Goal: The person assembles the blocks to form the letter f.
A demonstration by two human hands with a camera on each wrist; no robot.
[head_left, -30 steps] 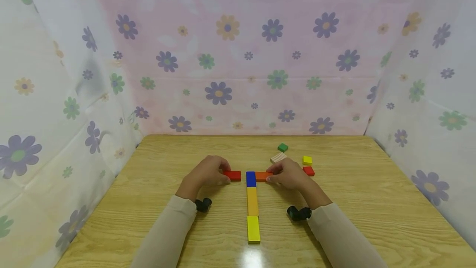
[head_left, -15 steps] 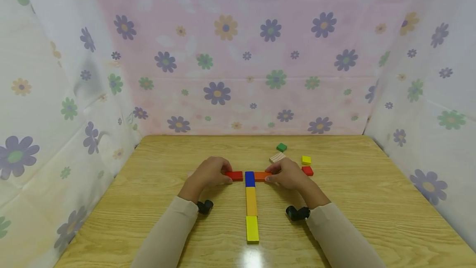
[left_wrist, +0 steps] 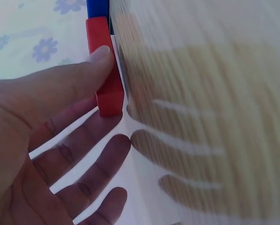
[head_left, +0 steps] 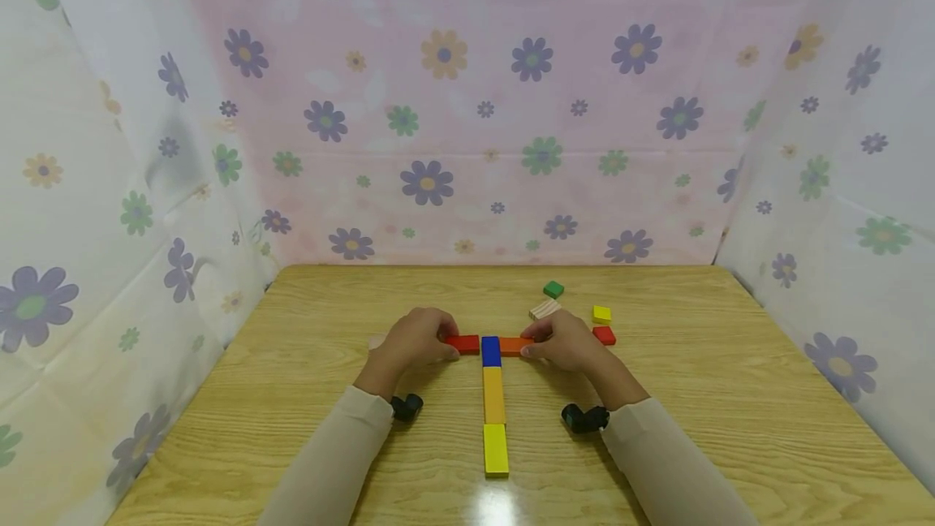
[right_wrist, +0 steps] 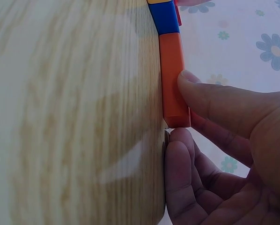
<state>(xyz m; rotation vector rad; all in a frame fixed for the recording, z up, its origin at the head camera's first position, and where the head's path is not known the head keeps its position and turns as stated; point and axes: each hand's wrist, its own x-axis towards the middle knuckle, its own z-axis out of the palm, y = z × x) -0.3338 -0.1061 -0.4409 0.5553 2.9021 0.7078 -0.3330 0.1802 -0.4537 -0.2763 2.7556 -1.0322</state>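
My left hand point(head_left: 415, 339) pinches a red rectangular block point(head_left: 464, 344) between thumb and fingers. The red block's right end sits just left of a blue block point(head_left: 491, 351), with a very narrow gap in the head view. On the other side, my right hand point(head_left: 568, 341) pinches an orange block point(right_wrist: 173, 79), whose far end meets the blue block. Below the blue block, a yellow-orange block point(head_left: 493, 396) and a bright yellow block point(head_left: 496, 450) continue in a line toward me. In the left wrist view the thumb point(left_wrist: 100, 58) lies on the red block's side.
Beyond my right hand lie a striped wood block point(head_left: 545, 309), a green block point(head_left: 553, 289), a small yellow block point(head_left: 601, 314) and a small red block point(head_left: 604, 335). A pale block point(head_left: 376, 342) is partly hidden behind my left hand. Flowered cloth point(head_left: 467, 209) surrounds the wooden table point(head_left: 329, 291).
My left hand has brought the red block rightward, narrowing the gap to the blue block. The right hand and orange block have stayed put, apart from a slight shift of the head view.
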